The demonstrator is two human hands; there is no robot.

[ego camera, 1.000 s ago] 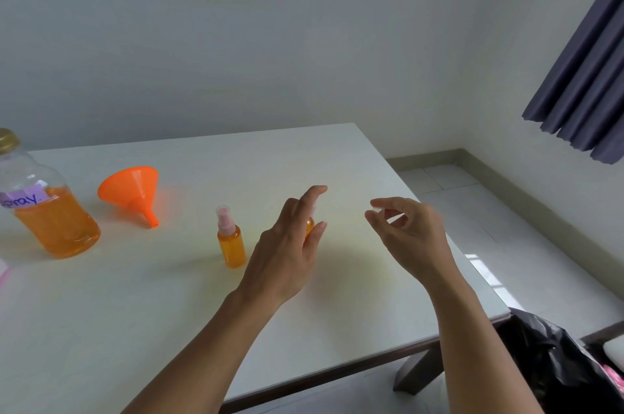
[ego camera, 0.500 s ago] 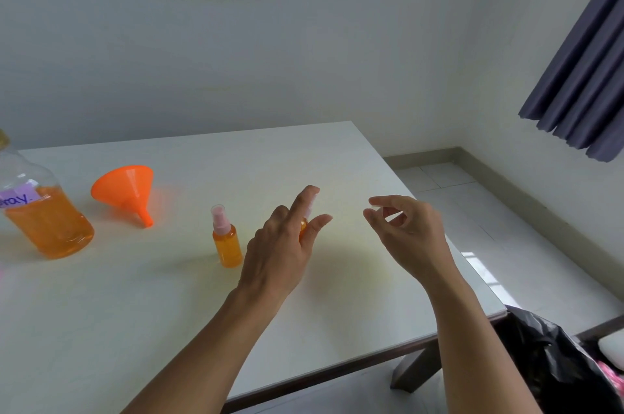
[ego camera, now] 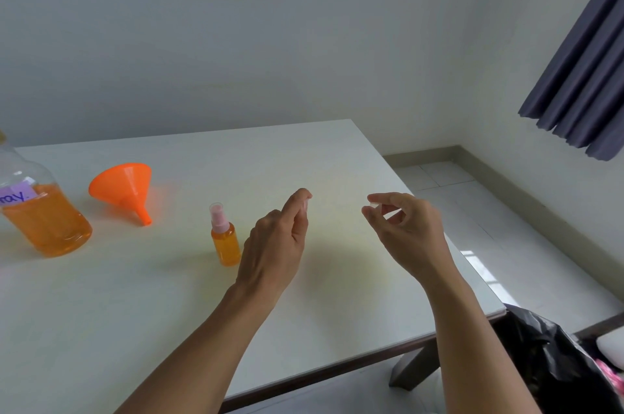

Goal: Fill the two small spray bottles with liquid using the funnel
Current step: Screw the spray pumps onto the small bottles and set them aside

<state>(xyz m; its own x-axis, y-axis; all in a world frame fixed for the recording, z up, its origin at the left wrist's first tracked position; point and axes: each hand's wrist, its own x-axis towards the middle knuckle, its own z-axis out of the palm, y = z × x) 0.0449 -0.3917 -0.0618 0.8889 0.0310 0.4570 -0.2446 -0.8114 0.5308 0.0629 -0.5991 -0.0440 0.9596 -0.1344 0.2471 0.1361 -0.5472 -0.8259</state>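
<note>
barely visible behind curled left hand (ego camera: 273,244), pale spray bottle top (ego camera: 306,203), grip unclear; right hand (ego camera: 410,231) fingers loosely curled, empty.

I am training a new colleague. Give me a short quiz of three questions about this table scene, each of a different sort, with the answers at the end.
1. True or false: the funnel stands upright in the neck of a bottle.
2. Which thing is closest to the left hand? A. the small spray bottle with the pink cap. B. the funnel. C. the dark curtain.
3. Fill in: the liquid in the large labelled bottle is ____ in colour.

Key: 1. False: it lies on its side on the table. 2. A. 3. Orange.
</note>
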